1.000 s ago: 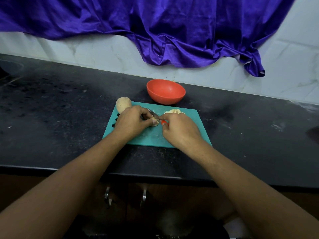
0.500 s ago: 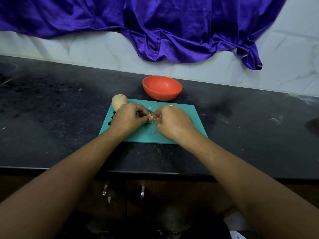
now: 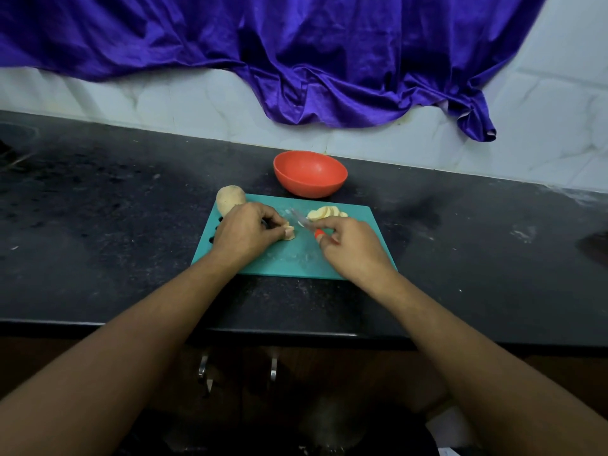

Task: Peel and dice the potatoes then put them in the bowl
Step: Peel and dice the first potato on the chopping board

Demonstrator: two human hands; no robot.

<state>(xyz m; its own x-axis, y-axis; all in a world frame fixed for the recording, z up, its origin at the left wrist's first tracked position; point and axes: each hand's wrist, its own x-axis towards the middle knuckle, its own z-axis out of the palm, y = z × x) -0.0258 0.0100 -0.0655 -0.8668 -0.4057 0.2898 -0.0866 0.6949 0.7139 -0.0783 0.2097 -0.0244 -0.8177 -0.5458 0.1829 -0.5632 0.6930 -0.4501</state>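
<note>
Has drawn knife [image 3: 307, 226] back off potato piece [image 3: 289, 232] at middle of cutting board [image 3: 289, 258], fingers of right hand [image 3: 352, 246] pinching its red handle. Steadies piece under curled fingers of left hand [image 3: 245, 230] for dicing. Keeps slices [image 3: 325, 212] at board's far edge, whole potato [image 3: 230, 198] at far-left corner, bowl [image 3: 309, 185] just beyond, handy for the dice.

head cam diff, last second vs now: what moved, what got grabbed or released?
The right hand drew the knife back to the right, off the potato piece, so the hands, close together before, are now apart. Nothing was released: the left hand still pinches the piece on the cutting board, and the knife stays in the right grip. The slices, whole potato and bowl sit as before.
</note>
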